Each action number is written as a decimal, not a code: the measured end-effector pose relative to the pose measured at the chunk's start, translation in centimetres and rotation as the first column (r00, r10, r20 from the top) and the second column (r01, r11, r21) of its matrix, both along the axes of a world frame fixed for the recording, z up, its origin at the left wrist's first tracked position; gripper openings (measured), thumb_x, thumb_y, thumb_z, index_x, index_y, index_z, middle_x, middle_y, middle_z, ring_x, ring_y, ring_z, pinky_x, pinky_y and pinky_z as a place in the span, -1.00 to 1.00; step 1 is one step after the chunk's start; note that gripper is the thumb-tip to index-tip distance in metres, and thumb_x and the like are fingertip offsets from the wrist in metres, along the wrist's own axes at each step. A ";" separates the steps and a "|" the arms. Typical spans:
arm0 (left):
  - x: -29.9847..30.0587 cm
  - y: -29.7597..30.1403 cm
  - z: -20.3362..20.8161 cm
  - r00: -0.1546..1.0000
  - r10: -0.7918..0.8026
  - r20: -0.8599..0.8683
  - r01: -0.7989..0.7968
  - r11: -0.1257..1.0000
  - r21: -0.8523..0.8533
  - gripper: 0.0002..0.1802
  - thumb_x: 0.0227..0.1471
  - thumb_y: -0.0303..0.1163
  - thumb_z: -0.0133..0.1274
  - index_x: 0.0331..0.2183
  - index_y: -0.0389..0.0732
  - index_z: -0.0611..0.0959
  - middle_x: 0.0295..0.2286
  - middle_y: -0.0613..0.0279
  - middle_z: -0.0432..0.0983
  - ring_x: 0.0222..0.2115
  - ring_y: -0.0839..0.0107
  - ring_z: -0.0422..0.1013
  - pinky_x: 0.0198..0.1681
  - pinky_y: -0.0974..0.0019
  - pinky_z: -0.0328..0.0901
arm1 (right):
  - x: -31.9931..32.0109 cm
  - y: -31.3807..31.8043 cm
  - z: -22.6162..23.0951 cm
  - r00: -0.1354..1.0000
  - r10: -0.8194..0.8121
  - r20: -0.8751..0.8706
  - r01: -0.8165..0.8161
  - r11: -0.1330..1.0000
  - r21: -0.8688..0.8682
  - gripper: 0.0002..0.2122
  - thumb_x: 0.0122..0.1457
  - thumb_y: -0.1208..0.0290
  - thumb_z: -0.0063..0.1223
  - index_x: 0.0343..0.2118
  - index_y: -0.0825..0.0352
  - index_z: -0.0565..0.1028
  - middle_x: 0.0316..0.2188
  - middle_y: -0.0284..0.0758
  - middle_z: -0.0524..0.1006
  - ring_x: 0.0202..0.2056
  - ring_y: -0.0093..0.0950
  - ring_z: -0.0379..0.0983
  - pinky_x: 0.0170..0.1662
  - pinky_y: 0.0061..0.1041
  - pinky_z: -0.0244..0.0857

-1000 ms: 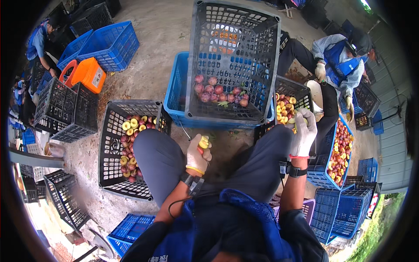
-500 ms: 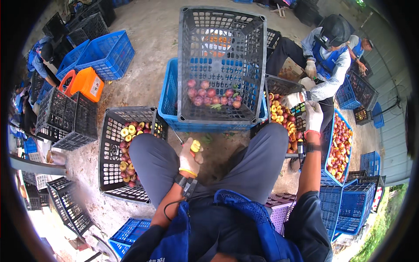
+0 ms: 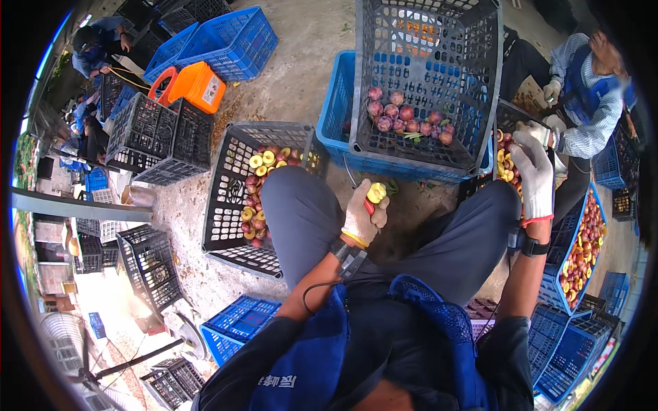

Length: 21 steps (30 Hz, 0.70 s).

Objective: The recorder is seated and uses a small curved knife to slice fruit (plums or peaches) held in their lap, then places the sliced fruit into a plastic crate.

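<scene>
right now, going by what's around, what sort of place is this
Probably a fruit-preparation work area: a blue crate heaped with cut fruit, a black crate holding whole fruit, and a gloved co-worker nearby.

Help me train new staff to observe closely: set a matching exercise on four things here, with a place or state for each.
1. Left hand
2. Right hand
3. Black crate of whole plums
4. Square orange container

A. Rests on a blue crate
B. Has a red wristband
C. Bears a white label
D. Holds yellow-fleshed fruit

Pairs: 1-D, 2-B, 3-A, 4-C
</scene>
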State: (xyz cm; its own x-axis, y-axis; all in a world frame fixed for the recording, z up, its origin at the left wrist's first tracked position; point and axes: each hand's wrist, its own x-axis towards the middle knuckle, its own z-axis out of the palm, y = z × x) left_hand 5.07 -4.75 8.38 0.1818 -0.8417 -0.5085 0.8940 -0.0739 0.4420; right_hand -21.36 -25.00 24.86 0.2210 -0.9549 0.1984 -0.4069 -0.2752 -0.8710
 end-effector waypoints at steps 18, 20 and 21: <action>-1.8 -1.9 1.0 0.930 -0.138 0.342 0.073 0.978 0.196 -0.52 0.30 0.08 -0.09 -0.38 -0.14 0.56 -0.67 0.38 0.38 -0.82 0.58 0.16 -0.78 0.43 -0.02 | 12.4 12.4 -13.2 0.914 0.393 -0.098 -0.377 0.914 0.149 -0.61 0.12 0.35 0.33 0.01 0.31 0.56 -0.12 -0.20 0.59 -0.13 -0.27 0.58 -0.04 -0.39 0.46; -2.3 -2.1 0.9 0.827 -0.143 0.544 -0.022 0.958 0.285 -0.50 0.29 0.12 -0.08 -0.37 -0.13 0.55 -0.67 0.36 0.38 -0.82 0.58 0.18 -0.80 0.43 0.00 | 12.3 12.4 -13.5 0.911 0.371 -0.182 -0.358 0.928 0.101 -0.62 0.10 0.36 0.34 -0.01 0.30 0.56 -0.11 -0.20 0.59 -0.12 -0.23 0.58 -0.03 -0.37 0.46; -2.3 -2.1 0.7 0.798 -0.144 0.585 -0.055 0.950 0.308 -0.49 0.29 0.14 -0.08 -0.37 -0.13 0.55 -0.68 0.36 0.38 -0.82 0.57 0.19 -0.81 0.42 0.01 | 12.3 12.4 -13.7 0.922 0.360 -0.140 -0.353 0.933 0.076 -0.62 0.08 0.38 0.35 -0.02 0.29 0.56 -0.11 -0.20 0.59 -0.11 -0.21 0.57 -0.02 -0.36 0.46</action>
State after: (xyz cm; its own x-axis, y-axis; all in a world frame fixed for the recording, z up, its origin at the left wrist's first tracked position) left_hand 2.76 -6.83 9.05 0.4966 -0.6841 -0.5342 0.4521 -0.3216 0.8320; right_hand -9.06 -12.64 11.16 0.5721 -0.8149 0.0928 -0.4157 -0.3855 -0.8238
